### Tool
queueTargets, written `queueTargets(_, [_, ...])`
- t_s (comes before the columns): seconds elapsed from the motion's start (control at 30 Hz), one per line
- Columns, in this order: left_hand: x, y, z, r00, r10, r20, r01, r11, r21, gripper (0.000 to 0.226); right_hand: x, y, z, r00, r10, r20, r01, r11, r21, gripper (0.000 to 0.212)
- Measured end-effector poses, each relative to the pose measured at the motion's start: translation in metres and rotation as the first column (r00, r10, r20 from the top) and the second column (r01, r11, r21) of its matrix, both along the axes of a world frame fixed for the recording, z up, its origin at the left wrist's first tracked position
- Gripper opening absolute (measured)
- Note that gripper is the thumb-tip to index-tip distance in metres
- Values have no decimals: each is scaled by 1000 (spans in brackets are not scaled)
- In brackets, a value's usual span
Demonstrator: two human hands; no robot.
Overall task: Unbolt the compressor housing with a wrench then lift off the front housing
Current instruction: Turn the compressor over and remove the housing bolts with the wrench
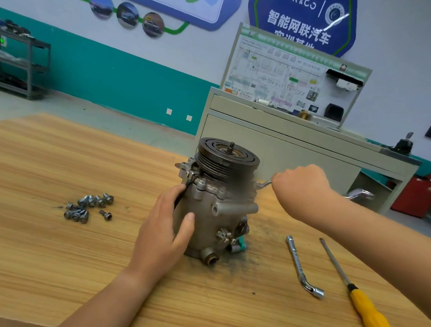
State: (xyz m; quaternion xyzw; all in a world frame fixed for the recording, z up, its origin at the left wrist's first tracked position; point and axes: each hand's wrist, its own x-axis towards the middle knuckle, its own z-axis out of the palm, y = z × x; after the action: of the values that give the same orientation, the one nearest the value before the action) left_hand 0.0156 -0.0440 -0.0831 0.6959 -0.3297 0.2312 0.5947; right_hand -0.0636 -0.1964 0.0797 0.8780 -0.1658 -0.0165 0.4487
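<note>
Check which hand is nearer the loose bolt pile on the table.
Left. The left hand grips the compressor, just right of the loose bolts. The right hand holds the wrench at the compressor's far side, farther from them.

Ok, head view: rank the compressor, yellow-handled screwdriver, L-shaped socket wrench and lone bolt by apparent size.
1. compressor, bulkiest
2. yellow-handled screwdriver, similar length but slim
3. L-shaped socket wrench
4. lone bolt

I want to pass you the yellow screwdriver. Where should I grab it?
Take the screwdriver by its thick yellow handle, probably from above: it lies flat on the table, handle nearest the person, thin shaft pointing away.
</note>
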Motion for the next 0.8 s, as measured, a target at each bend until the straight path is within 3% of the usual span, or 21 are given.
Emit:
queueTargets(0.17, [0, -2, 1, 1000, 6, 13, -6, 1000, 13, 59, 23, -20, -11, 972, 146, 185, -164, 982, 88, 18])
queueTargets(0.3, [1, -3, -1, 1000, 20, 24, -21, 999, 33, 52, 41, -39, -25, 873, 325, 363, -396, 908, 138, 30])
queueTargets(0.37, [1, -3, -3, 999, 30, 20, -31, 999, 33, 52, 41, -44, -25, 832, 327, 448, -438, 884, 167, 30])
queueTargets(0.4, [1, -3, -3, 999, 36, 17, -37, 999, 32, 51, 38, -47, -24, 782, 283, 555, -458, 865, 205, 28])
queueTargets(0.47, [3, -2, -5, 999, 48, 5, -48, 999, 17, 51, 28, -47, -21, 588, 67, 806, -560, 753, 345, 24])
queueTargets(0.53, [4, -3, -5, 999, 47, -23, -47, 999, 9, 52, 15, -44, -23, 412, -205, 888, -703, 548, 453, 23])
queueTargets(0.57, [4, -3, -6, 998, 44, -33, -43, 999, 12, 53, 8, -42, -27, 376, -298, 878, -760, 444, 476, 20])
queueTargets(0.63, [4, -4, -6, 999, 40, -34, -40, 999, 10, 53, -8, -34, -39, 400, -381, 834, -778, 339, 528, 21])
queueTargets(0.8, [4, -3, -7, 998, 50, -38, -50, 999, -3, 46, -28, -27, -83, 513, -407, 756, -687, 332, 646, 22])
